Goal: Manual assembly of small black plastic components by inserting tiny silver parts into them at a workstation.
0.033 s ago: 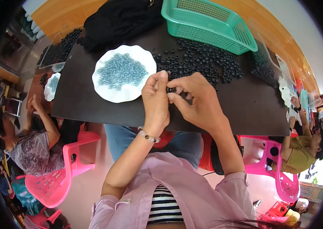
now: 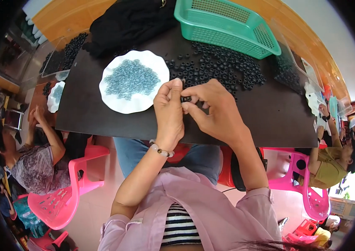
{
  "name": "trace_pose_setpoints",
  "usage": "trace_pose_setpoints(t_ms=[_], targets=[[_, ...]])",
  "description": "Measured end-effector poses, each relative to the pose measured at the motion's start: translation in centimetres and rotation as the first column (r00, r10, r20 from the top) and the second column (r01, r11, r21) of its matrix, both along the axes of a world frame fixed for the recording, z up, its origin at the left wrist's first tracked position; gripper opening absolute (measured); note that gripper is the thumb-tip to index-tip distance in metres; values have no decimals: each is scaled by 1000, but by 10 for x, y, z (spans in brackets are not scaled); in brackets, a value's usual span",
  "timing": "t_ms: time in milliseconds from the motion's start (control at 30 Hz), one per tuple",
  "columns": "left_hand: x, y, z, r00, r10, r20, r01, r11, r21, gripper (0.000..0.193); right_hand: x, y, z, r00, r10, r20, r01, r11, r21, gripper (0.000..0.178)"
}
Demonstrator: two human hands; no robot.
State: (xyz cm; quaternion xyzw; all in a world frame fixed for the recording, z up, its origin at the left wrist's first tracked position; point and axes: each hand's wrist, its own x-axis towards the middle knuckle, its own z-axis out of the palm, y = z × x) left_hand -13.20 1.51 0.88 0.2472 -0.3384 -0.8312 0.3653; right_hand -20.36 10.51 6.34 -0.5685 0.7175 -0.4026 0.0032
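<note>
Both my hands meet over the near part of a dark brown table (image 2: pixel 265 113). My right hand (image 2: pixel 215 106) pinches a small black ring-shaped piece (image 2: pixel 185 99) between thumb and fingers. Right beside it, my left hand (image 2: pixel 169 111) is closed, its thumb pressed on the curled index finger; whatever it grips is too small to make out. Left of my hands lies a white wavy-edged plate (image 2: pixel 129 107) with a heap of tiny blue-grey clear beads (image 2: pixel 131 79). Just beyond my fingers spread many loose black beads with holes (image 2: pixel 215 67).
A green plastic basket (image 2: pixel 227 37) stands at the back beside a black cloth (image 2: pixel 127 27). Black pieces also fill a clear container (image 2: pixel 286 75) at the right. People sit at the left (image 2: pixel 39 167) and right (image 2: pixel 332 165), near pink chairs (image 2: pixel 60 205).
The whole view has shifted very slightly. My hands keep the same grip.
</note>
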Motion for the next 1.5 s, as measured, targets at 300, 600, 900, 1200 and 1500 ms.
trace_pose_setpoints(t_ms=[300, 600, 900, 1200, 1500], targets=[[4, -1, 2, 993, -116, 30, 117, 993, -30, 22, -14, 6, -2, 998, -21, 60, 21, 1000, 0, 16], [25, 6, 10, 974, -222, 44, 222, 975, -1, 22, -76, 66, -27, 870, -492, -38, 493, 861, 125, 15], [59, 28, 4, 925, -378, 39, 374, 924, 81, 26, -90, 76, -50, 790, -610, -66, 609, 766, 207, 16], [68, 23, -2, 923, -377, 77, 372, 925, 70, 26, -104, 87, -47, 775, -565, 281, 543, 824, 159, 21], [72, 22, -1, 920, -388, 56, 380, 918, 116, 25, -94, 103, -38, 480, -182, 858, 344, 939, 7, 28]])
